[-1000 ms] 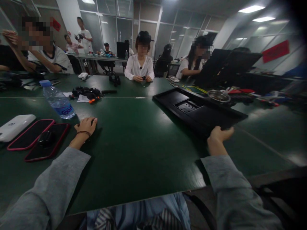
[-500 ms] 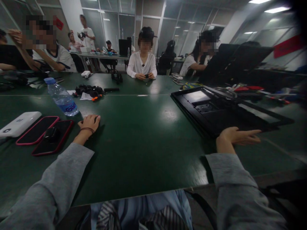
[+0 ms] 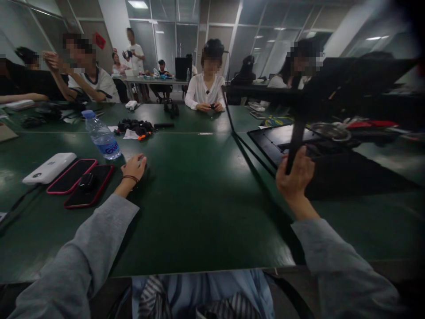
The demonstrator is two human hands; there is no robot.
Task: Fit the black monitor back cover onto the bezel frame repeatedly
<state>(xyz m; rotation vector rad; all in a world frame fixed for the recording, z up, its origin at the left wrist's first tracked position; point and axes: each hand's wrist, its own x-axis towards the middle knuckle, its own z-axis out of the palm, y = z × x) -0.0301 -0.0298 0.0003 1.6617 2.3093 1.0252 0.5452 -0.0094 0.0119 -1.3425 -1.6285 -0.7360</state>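
My right hand (image 3: 295,178) is closed on the near edge of a large flat black panel (image 3: 345,86). The panel is raised off the green table (image 3: 199,199) and tilted up on its edge, blocking much of the right side. My left hand (image 3: 134,167) lies palm down on the table with its fingers curled over something small and dark that I cannot make out. It sits just right of two red-edged phones (image 3: 71,176) and near a water bottle (image 3: 101,137).
A white power bank (image 3: 49,167) lies left of the phones. Under the raised panel, another black flat piece (image 3: 268,139) lies beside a metal bowl (image 3: 327,130). Black gear and papers (image 3: 136,127) lie mid-table. Several people sit across, one in white (image 3: 206,91).
My right hand went from resting at the panel's corner to gripping its edge, and the panel swung up from lying flat to standing tilted. My left hand stayed in place.
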